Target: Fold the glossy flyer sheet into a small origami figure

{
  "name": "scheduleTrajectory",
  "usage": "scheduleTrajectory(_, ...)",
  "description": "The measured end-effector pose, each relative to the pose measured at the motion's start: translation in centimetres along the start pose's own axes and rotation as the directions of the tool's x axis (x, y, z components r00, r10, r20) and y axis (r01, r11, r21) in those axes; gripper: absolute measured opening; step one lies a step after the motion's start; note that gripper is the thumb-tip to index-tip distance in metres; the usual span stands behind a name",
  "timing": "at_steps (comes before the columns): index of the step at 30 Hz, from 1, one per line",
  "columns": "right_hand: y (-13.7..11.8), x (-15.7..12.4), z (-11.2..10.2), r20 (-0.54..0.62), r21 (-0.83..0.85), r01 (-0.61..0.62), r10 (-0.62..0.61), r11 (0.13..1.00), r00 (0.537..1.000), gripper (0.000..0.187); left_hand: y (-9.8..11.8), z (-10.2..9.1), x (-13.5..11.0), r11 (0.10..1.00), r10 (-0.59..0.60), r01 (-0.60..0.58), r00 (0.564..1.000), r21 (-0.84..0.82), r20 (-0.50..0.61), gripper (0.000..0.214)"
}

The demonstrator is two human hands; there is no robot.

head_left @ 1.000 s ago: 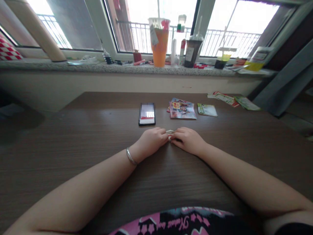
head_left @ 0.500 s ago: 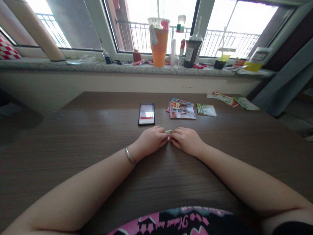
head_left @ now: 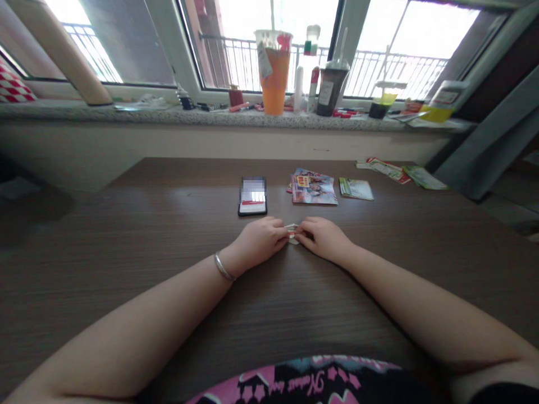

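Between my two hands, low on the brown table (head_left: 177,224), is a small folded piece of paper (head_left: 292,241), pale with a bit of red. My left hand (head_left: 265,238), below a silver bangle (head_left: 224,266), has its fingers closed on the paper's left side. My right hand (head_left: 324,238) pinches the paper's right side with thumb and fingertips. Fingers hide much of the paper, so its full shape does not show. Just beyond my left hand lies a phone (head_left: 252,207) with a lit, partly blurred screen.
Printed leaflets (head_left: 315,191) lie past my right hand, beside a small greenish stack of cards (head_left: 356,189). More paper strips (head_left: 389,170) lie at the far right. On the windowsill (head_left: 219,116) stand an orange drink cup (head_left: 275,81), a dark cup (head_left: 330,90) and several bottles.
My right hand has shifted slightly right, leaving a wider gap between the hands. More of the pale paper shows. The left hand is nearly still.
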State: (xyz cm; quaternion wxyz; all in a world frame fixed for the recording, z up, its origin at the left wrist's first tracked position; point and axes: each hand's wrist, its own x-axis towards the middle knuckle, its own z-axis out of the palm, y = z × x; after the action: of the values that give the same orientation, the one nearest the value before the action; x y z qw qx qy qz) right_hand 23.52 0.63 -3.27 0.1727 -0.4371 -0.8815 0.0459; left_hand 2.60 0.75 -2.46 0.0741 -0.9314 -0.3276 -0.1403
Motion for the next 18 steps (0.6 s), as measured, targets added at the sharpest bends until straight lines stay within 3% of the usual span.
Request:
scheduleTrajectory(9,0.0,0.3,-0.4,0.073,-0.028,-0.140,0.142,0.990,0.987,0.025,-0.2,-0.8,0.3,1.000,-0.004,0.004,0.999,0.000,0.038,0.017)
scheduleTrajectory(14,0.1,0.5,-0.5,0.110,-0.071,-0.132,0.139,0.989,0.984,0.022,-0.4,-1.4,0.3,0.988,0.153,-0.154,0.986,0.013,0.059,0.017)
scheduleTrajectory(18,0.1,0.6,-0.5,0.122,-0.087,-0.124,0.134,0.988,0.983,0.021,-0.4,-1.6,0.2,0.979,0.193,-0.195,0.981,0.064,0.032,0.022)
